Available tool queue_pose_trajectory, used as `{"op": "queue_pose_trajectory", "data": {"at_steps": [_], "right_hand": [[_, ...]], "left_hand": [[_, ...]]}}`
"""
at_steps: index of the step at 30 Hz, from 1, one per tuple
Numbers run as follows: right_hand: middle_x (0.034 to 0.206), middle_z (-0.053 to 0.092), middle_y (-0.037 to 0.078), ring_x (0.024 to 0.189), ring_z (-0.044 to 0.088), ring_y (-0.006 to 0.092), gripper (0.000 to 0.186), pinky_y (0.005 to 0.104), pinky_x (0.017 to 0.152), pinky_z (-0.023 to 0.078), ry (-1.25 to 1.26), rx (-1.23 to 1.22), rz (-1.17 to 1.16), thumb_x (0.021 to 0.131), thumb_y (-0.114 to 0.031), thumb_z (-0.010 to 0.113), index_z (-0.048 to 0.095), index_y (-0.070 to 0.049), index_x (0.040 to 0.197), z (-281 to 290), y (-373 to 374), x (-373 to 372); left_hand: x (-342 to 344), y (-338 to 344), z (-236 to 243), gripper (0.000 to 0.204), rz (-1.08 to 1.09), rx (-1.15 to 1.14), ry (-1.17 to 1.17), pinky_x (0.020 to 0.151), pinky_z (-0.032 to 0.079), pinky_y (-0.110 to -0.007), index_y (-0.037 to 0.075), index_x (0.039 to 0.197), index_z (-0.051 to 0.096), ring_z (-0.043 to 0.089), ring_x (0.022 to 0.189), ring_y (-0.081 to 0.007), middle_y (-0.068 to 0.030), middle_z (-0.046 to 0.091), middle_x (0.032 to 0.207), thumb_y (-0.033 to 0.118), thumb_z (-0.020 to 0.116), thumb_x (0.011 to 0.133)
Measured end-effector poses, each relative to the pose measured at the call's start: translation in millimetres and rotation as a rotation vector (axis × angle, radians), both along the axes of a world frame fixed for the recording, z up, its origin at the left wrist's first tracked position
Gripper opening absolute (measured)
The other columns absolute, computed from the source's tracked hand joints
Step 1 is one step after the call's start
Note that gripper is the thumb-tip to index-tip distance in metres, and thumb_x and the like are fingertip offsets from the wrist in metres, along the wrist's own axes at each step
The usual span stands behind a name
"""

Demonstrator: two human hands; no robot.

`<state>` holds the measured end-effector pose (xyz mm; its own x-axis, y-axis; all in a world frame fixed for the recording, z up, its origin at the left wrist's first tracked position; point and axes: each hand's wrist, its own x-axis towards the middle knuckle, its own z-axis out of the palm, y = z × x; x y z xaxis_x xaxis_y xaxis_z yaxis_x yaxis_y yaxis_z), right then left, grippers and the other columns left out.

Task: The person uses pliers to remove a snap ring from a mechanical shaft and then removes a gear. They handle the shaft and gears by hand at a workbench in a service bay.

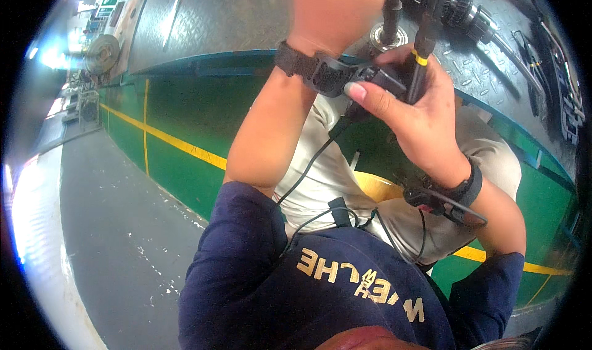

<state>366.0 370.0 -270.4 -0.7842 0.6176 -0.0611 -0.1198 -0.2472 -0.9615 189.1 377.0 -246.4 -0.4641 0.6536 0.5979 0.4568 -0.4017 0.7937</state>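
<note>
1. Green floor (179,103) with yellow lines; worn grey floor strip (117,220) along the left.
2. Workbench (228,23), metal top, tread-plate pattern at right, across the upper view. Thin metal rod (174,17) lying on its left part.
3. Person in navy short-sleeved shirt (246,270) with pale lettering, beige trousers (314,183), legs apart at the bench edge; yellow curved surface (379,187) between the legs.
4. Gear shaft (462,10), dark, several toothed gears, over the bench at upper right, beyond the right hand.
5. Left hand (336,8) stretched up past the top edge; fingers cut off, so can't tell its grip. Black strap (296,63) around the wrist.
6. Right hand (428,106) closed on the left wrist's black module (382,79): thumb on its near edge, fingers partly hidden behind. Module sits on the strap, just left of the handle.
7. Black handle (418,82) with yellow band, also within the right hand, between thumb and fingers, tilted; how firmly held, can't tell.
8. Second black module (425,199) strapped on the right wrist. Black cable (317,162) loops over the trousers.
9. Round metal bearing (401,37) just above the right fingers, dark shaft at its centre.
</note>
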Motion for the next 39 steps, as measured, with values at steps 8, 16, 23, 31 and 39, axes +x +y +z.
{"op": "queue_pose_trajectory", "data": {"at_steps": [8, 16, 23, 31, 39], "right_hand": [[0.09, 0.066, 0.003, 0.082, 0.063, 0.0092, 0.042, 0.0255, 0.073, 0.052, 0.052, 0.051, -0.09, 0.08, -0.01, 0.088, 0.058, 0.0, 0.107, 7, -11, 4], [0.094, 0.065, 0.003, 0.085, 0.063, 0.0096, 0.042, 0.0254, 0.076, 0.051, -0.001, 0.22, -0.098, 0.081, -0.01, 0.088, 0.058, 0.0, 0.109, 11, -19, 1], [0.096, 0.064, 0.003, 0.087, 0.062, 0.0087, 0.043, 0.0252, 0.077, 0.051, 0.032, 0.199, -0.016, 0.082, -0.007, 0.087, 0.057, 0.0, 0.111, -4, -17, 2], [0.096, 0.061, 0.002, 0.088, 0.06, 0.0099, 0.045, 0.0261, 0.078, 0.05, 0.066, 0.104, -0.043, 0.08, -0.006, 0.088, 0.056, 0.0, 0.11, 14, -23, 0], [0.092, 0.061, 0.004, 0.084, 0.059, 0.0103, 0.043, 0.0268, 0.076, 0.05, 0.045, 0.091, -0.097, 0.079, -0.01, 0.088, 0.056, 0.0, 0.105, 18, -34, 2]], "left_hand": [[2, 2, 4, 0.014, 0.162, 0.008, 0.411, 0.065, 0.053, -0.034, 0.003, 0.11, 0.065, 0.071, 0.072, -0.0273, -0.0136, 0.069, 0.079, 0.006, 0.054, 0.102], [1, -3, 3, 0.018, 0.391, -0.044, 0.686, 0.065, 0.053, -0.042, 0.007, 0.116, 0.062, 0.071, 0.079, -0.0358, -0.0149, 0.07, 0.083, 0.007, 0.055, 0.1], [2, -6, 10, 0.017, 0.003, 0.008, -0.196, 0.066, 0.056, -0.032, 0.003, 0.118, 0.061, 0.07, 0.075, -0.021, -0.0104, 0.073, 0.09, 0.008, 0.05, 0.106], [1, -16, 16, 0.018, -0.408, 0.4, -0.971, 0.072, 0.054, -0.031, 0.004, 0.121, 0.059, 0.063, 0.081, -0.0165, -0.0061, 0.068, 0.092, 0.012, 0.051, 0.107], [1, -11, 21, 0.016, -0.973, 0.632, -1.563, 0.067, 0.047, -0.027, 0.001, 0.115, 0.062, 0.053, 0.076, -0.0161, -0.0067, 0.063, 0.088, 0.007, 0.049, 0.106]]}}
